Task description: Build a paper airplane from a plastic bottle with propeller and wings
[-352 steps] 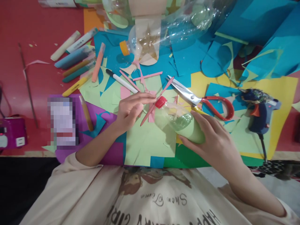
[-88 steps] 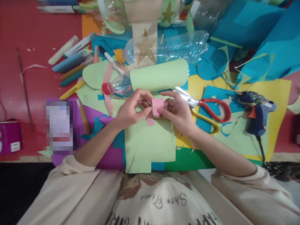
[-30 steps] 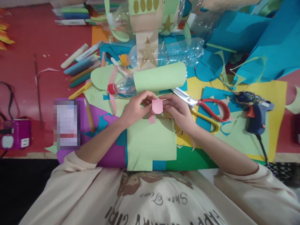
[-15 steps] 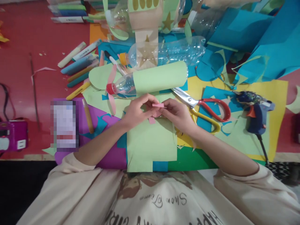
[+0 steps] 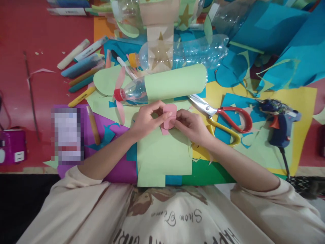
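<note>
Between my hands is a small pink paper piece with rounded ends and a crease across it. My left hand pinches it from the left, thumb on its face. The fingers of my right hand are closed on its right lower edge. A pink scrap shows just beneath it, over a light green paper sheet. Beyond my hands lies a plastic bottle wrapped in green paper, with a red cap and pink paper blades at its left end.
Scissors with red and yellow handles lie open right of my hands. A blue glue gun rests farther right. Markers and a phone are on the left. Another clear bottle lies behind, among blue paper and scraps.
The pink paper piece was seen nearly edge-on and now its flat face is turned up toward me. My hands stay in about the same place; the view has shifted slightly.
</note>
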A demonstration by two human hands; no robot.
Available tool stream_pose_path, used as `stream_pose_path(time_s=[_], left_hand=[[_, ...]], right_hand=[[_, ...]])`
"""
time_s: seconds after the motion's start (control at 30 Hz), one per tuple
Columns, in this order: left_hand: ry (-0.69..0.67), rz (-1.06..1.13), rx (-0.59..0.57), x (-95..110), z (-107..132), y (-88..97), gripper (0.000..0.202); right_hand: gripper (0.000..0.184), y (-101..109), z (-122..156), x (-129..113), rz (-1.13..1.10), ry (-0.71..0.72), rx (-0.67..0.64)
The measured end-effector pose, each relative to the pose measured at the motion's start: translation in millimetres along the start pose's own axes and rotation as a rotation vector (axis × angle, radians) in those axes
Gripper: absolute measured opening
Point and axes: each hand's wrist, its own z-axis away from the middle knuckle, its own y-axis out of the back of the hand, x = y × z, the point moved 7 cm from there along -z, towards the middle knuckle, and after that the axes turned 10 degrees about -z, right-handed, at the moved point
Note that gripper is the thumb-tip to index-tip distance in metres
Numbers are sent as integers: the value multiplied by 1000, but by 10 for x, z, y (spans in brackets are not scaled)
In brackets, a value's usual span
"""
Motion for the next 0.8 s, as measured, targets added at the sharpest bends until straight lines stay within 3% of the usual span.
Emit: stream_pose_path(time_s=[0.37, 0.63, 0.8], left_hand=[[-23, -24, -8, -2, -8, -4, 38], [5, 14, -24, -8, -1, -1, 36], [40, 54, -50, 2, -1, -1, 21]], right_hand=[[15, -26, 0, -4, -1, -3, -45], [36, 10, 1, 37, -158, -20, 12], [43, 32, 3, 45, -223, -35, 44]])
